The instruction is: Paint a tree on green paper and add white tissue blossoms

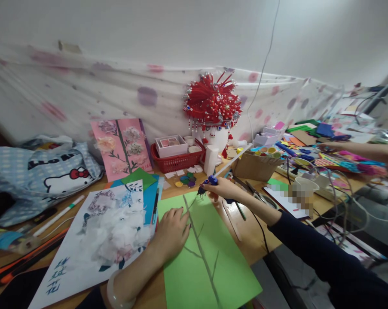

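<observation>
A light green sheet of paper (232, 270) lies on the table in front of me, with a dark stem and thin branches on it. My left hand (172, 234) rests flat on the sheet's left side, fingers stretched toward the stem. Closed around a blue glue gun (212, 180) is my right hand (225, 189), above the sheet's far edge. A long white glue stick (234, 160) sticks out behind the gun. The dark nozzle points down near the stem's top; whether it touches the paper I cannot tell.
At left lies a white sheet with paper flowers (110, 236). Behind stand a pink flower picture (124, 150), a red basket (174, 161) and a red beaded headdress (213, 103). A cardboard box (256, 167), cables and craft supplies crowd the right, where another person's arm (368, 150) reaches in.
</observation>
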{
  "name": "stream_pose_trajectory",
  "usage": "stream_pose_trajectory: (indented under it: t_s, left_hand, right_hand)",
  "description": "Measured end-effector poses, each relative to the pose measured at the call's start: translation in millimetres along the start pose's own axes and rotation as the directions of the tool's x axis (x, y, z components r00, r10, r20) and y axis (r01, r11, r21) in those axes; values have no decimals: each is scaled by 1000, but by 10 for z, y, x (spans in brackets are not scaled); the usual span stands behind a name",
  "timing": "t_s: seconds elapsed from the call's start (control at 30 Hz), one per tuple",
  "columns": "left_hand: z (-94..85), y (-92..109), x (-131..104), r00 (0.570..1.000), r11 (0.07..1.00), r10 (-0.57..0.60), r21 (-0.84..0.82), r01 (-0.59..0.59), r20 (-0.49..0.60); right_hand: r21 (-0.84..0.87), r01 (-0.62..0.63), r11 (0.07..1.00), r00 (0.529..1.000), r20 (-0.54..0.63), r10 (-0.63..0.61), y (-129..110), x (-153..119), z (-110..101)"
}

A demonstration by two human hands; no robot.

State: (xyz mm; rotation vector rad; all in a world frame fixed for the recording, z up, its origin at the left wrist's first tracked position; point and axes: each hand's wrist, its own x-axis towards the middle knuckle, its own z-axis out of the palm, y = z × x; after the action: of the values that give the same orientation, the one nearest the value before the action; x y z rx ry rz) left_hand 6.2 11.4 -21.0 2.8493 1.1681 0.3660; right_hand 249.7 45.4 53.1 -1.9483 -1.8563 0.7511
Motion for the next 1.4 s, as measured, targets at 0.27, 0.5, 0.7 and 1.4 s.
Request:
stream_pose_trajectory:
  t_s: [0.27, 0.5, 0.7, 1.4]
  left_hand:
    - [16, 3, 3, 1000, 1000, 1, -16, -1, -10]
    - [24, -8, -1, 1000, 1000, 0, -9, 0, -17]
    - [50, -12, -9, 1000, 1000, 2, -4, -2, -18]
    - [17, -3, -6, 1000, 1000, -3, -10, 3, -2]
  right_hand:
    - [-68, -3, 998, 1000, -1, 3, -46, 40, 37]
    - [-79, -16, 997, 1000, 24, 18, -65, -5, 30]
    - [-48, -36, 998, 999, 28, 37, -46, -13, 15]
    - [59, 13, 998, 999, 30, -15, 65, -86, -60]
